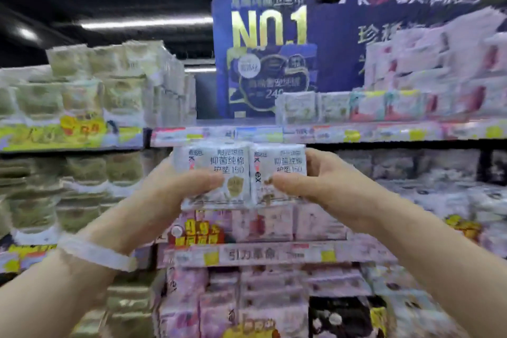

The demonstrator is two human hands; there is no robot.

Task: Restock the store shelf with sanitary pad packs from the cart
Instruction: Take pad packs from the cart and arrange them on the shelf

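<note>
The aisle was dim overhead, a black ceiling with a strip light glowing at about ten o'clock. Below it the store shelf ran across at eye level, its edge lined with price tags too blurred to read. On top, at twelve o'clock, stood a dark blue sign with a gold "NO.1", and pale pink-and-white packs were piled up at two o'clock. Greenish-white packs filled the neighbouring bay at nine o'clock. Lower tiers at six o'clock carried pink packs and a red-and-yellow promo tag.

In front of the shelf edge, dead centre, two white sanitary pad packs were held side by side and touching, upright, with dark Chinese print and a gold shield mark on their faces. The left hand was closed around the left pack, thumb across its front. The right hand gripped the right pack likewise. A white band circled the left wrist.
</note>
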